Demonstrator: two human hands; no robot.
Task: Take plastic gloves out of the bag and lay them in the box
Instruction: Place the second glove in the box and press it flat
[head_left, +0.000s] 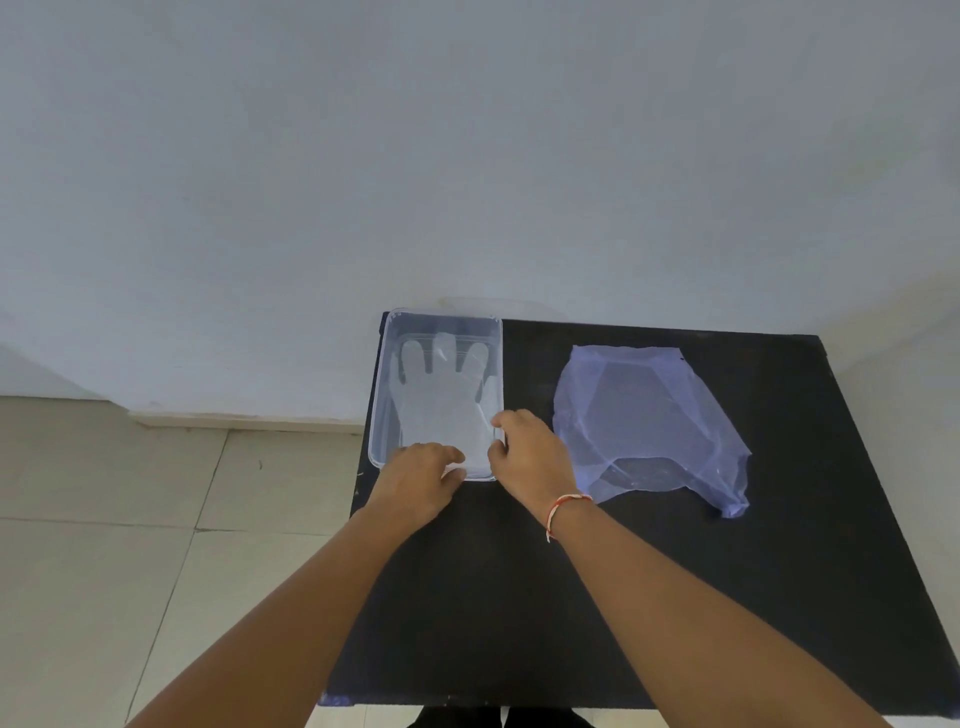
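A clear plastic box (382, 395) stands at the far left of the black table (519, 597). A see-through plastic glove (441, 400) lies flat inside it, fingers pointing away from me. My left hand (418, 480) rests at the box's near edge, fingers curled on the glove's cuff. My right hand (530, 452) is at the box's near right corner, thumb and fingers pinched at the cuff edge. The pale blue plastic bag (649, 426) lies crumpled to the right, apart from both hands.
The table stands against a white wall (467, 156). Tiled floor (130, 519) lies to the left, beyond the table's left edge. Bare black tabletop stretches in front of the bag and under my forearms.
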